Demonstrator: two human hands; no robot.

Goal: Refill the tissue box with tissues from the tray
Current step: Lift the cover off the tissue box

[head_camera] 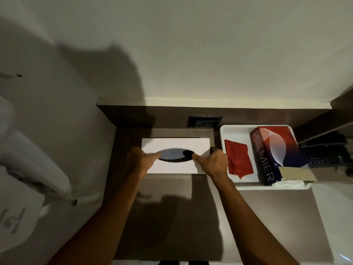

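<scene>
A white tissue box (175, 143) with a dark oval slot lies on the brown counter near the back wall. My left hand (142, 159) grips its left end, thumb at the slot's left edge. Its right end is held by my right hand (211, 162), whose thumb reaches the slot's right edge. To the right sits a white tray (229, 131) holding a dark "PREMIER" tissue pack (275, 152) with an opened cardboard flap, white tissue showing at its near end. A red cloth (238, 159) lies in the tray beside it.
A black wall socket (205, 121) sits just behind the box. A black telephone (328, 150) stands right of the tray. A white hair dryer (28, 165) with a coiled cord hangs at the left wall. Brown counter (172, 217) stretches toward me.
</scene>
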